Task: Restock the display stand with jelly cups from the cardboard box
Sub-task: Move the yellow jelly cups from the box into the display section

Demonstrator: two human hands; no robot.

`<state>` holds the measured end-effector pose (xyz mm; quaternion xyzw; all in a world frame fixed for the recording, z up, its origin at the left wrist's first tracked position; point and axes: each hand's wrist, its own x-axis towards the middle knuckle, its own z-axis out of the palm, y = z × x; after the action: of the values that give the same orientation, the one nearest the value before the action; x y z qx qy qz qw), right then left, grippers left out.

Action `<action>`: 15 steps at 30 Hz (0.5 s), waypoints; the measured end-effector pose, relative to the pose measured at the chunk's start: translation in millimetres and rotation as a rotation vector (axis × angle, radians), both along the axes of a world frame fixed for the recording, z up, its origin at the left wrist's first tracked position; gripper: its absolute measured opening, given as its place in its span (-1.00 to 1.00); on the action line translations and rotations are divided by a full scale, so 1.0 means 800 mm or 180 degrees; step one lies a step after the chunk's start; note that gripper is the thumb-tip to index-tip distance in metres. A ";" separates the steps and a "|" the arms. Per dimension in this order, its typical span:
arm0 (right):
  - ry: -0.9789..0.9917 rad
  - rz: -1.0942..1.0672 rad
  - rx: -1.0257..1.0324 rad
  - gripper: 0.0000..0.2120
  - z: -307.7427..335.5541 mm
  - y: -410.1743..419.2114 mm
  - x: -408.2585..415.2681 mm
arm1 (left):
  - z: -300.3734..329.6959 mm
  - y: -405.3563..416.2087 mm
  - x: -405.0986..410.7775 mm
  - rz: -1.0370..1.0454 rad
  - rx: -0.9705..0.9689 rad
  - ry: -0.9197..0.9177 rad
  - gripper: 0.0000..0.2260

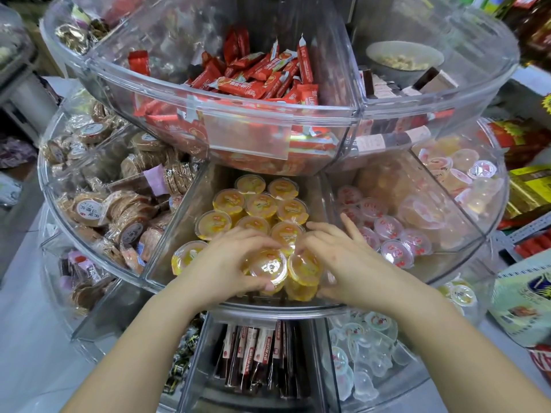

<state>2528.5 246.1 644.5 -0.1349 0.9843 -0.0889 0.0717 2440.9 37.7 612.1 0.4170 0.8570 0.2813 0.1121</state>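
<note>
Both hands reach into the middle compartment of the clear round display stand (pixel 268 311), second tier. That compartment holds several orange jelly cups (pixel 262 205) with clear lids. My left hand (pixel 229 263) curls round one orange jelly cup (pixel 268 266) at the front, thumb under its rim. My right hand (pixel 337 257) grips a neighbouring orange cup (pixel 304 271) lying tilted beside it. The two held cups touch each other just inside the front wall. The cardboard box is out of view.
Red wrapped bars (pixel 262 81) fill the top tier just above my hands. Round wrapped cakes (pixel 119 216) lie in the left compartment, pink jelly cups (pixel 396 248) in the right. Below are dark stick packs (pixel 256 359) and clear jelly cups (pixel 363 353). Shelved goods (pixel 530 192) stand far right.
</note>
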 end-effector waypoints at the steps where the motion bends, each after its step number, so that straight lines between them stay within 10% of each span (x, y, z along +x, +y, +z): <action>1: 0.0039 0.0001 0.0039 -0.48 0.000 0.001 -0.001 | 0.000 0.000 0.000 0.0012 -0.0013 -0.0017 -0.46; 15: 0.0078 0.0127 0.0332 -0.54 -0.001 -0.002 -0.009 | 0.000 0.001 0.001 0.0076 0.0029 -0.0028 -0.46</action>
<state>2521.2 244.6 643.7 -0.1517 0.9855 -0.0344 0.0684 2442.0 38.4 612.2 0.4061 0.8601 0.2883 0.1106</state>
